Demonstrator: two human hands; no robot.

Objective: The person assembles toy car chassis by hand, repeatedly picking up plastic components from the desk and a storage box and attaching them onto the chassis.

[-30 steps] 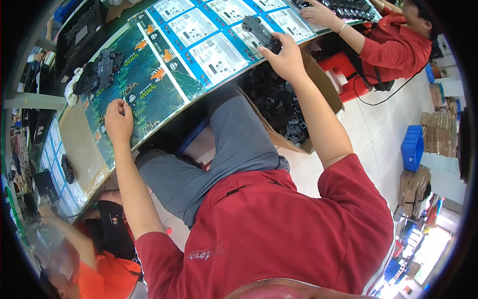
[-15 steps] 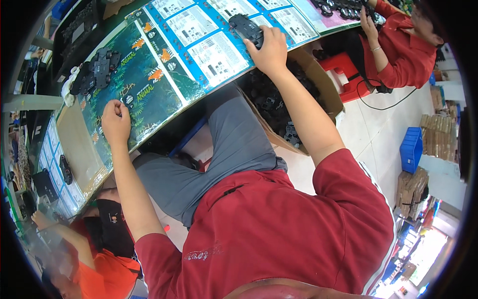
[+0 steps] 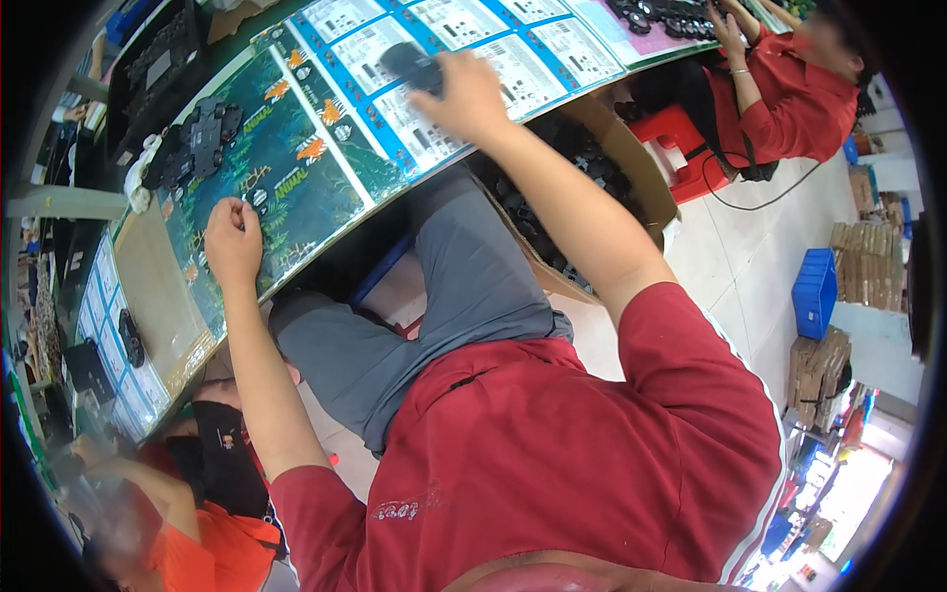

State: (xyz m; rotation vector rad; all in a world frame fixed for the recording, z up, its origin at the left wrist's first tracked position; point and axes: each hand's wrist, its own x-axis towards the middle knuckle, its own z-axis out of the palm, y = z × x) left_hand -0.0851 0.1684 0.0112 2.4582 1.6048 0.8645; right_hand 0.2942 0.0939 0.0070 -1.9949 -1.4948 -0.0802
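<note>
At half past nine, the person's left hand point(image 3: 234, 239) is over the near part of a green printed sheet point(image 3: 306, 212), fingers curled; whether they pinch anything cannot be told. At half past one, a cardboard box point(image 3: 646, 185) holds dark parts. At twelve, the right hand point(image 3: 473, 97) grips a blurred black toy car point(image 3: 406, 63) between thumb and fingers, over a blue-and-white sheet point(image 3: 538, 74). More black toy cars point(image 3: 209, 135) lie at ten. Farther off, a co-worker point(image 3: 804, 99) in red is at two.

Tabletop point(image 3: 330, 187) lies open between the hands point(image 3: 234, 242); black chassis point(image 3: 209, 136) block far left.
</note>
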